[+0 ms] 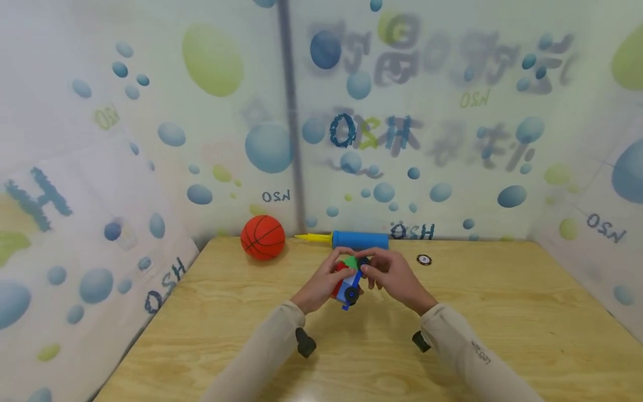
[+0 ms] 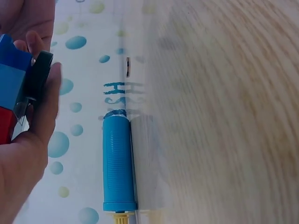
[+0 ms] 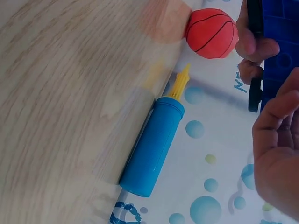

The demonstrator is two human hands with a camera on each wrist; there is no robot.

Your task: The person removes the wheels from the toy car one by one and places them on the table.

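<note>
Both hands grip a toy car above the desk.
The toy car (image 1: 349,282), built of blue, red and green blocks with black wheels, is pinched between the left hand (image 1: 324,282) and right hand (image 1: 392,273); behind lie a blue pump (image 1: 359,240) and a basketball (image 1: 263,237) on the desk (image 1: 502,312).

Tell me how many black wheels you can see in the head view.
3: two on the toy car held by both hands, one wheel lying loose on the table to the right. Others may be hidden by fingers.
</note>
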